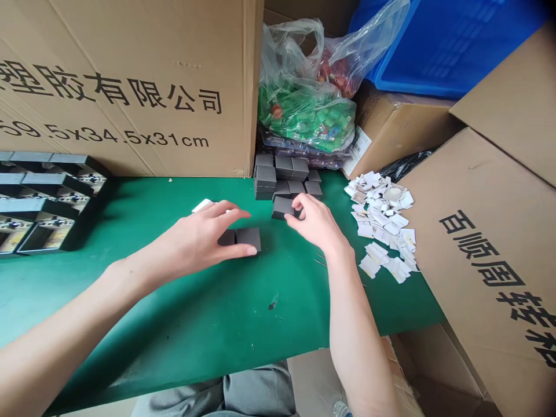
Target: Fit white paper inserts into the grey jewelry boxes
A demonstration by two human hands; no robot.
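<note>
1. The one view looks from the person's head, over the near edge of the worktop [286, 301], facing forward and down
2. It is close: the forearms run in from the lower left corner and the bottom edge, with the left grip [197, 240] and right grip [316, 223] near mid-frame
3. The lap [256, 394] shows at the bottom; the printed carton [130, 46] and blue crate [434, 46] reach the top edge
</note>
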